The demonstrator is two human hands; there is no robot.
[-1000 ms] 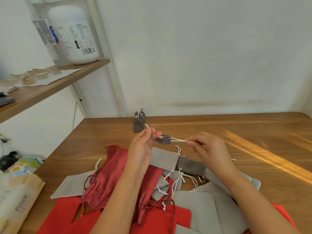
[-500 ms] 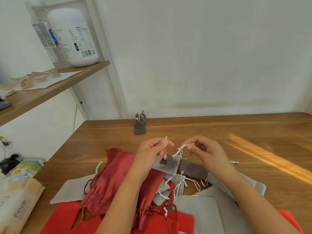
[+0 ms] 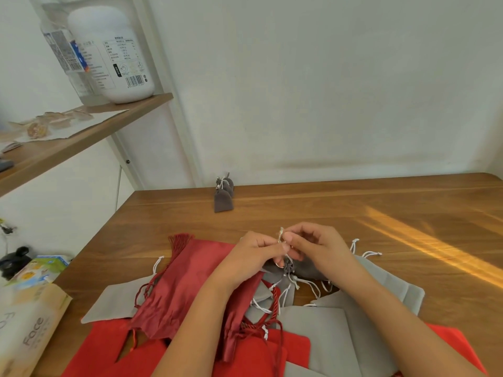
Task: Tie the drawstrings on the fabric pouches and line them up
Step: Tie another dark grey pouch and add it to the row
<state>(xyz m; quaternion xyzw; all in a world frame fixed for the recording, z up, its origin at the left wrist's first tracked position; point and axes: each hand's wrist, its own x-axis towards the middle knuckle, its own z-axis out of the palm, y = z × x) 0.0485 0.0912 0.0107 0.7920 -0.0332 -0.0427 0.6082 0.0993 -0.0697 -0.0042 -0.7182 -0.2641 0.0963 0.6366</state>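
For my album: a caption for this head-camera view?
Person's left hand and right hand pinch a drawstring above a dark grey pouch; tied pouches lie farther back.

What I can't make out by the fingers
The white drawstring [image 3: 280, 233] vanishes inside the pinching fingertips [image 3: 288, 237], so I can't tell any knot; just below them the left hand [image 3: 254, 253] and right hand [image 3: 319, 246] cover most of the dark grey pouch [image 3: 306, 270].

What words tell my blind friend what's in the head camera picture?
A person's left hand and right hand pinch the white drawstring of a small dark grey fabric pouch over a heap of red and light grey fabric pouches on a brown wooden table. Tied dark grey pouches sit farther back.
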